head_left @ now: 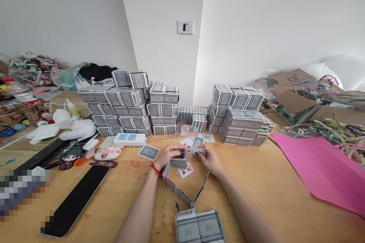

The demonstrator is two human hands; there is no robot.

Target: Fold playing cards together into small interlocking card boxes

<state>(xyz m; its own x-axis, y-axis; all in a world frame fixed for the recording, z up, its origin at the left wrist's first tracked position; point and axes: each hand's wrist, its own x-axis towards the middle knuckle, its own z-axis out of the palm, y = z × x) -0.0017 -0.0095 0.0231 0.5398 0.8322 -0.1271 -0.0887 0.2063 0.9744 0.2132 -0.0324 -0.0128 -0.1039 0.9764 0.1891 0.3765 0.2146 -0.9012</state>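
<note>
My left hand (pixel 169 154), a red cord round its wrist, is closed on a small open box of folded playing cards (pixel 179 160). My right hand (pixel 210 160) pinches a bent playing card (pixel 196 151) close to that box. Below both hands a strip of joined folded cards (pixel 179 191) stands on edge in a pointed, open loop. A loose heart card (pixel 186 171) lies face up inside it. Nearer me sits a finished-looking card block (pixel 201 226). A patterned card (pixel 148 152) lies face down left of my left hand, and more loose cards (pixel 196 141) lie beyond my fingers.
Stacked card blocks (pixel 125 100) rise at the back left, with another stack (pixel 239 114) back right. A white power strip (pixel 129 139), black phone (pixel 78 201) and utility knife (pixel 104 164) lie left. Pink paper (pixel 322 174) and cardboard boxes (pixel 296 100) are right.
</note>
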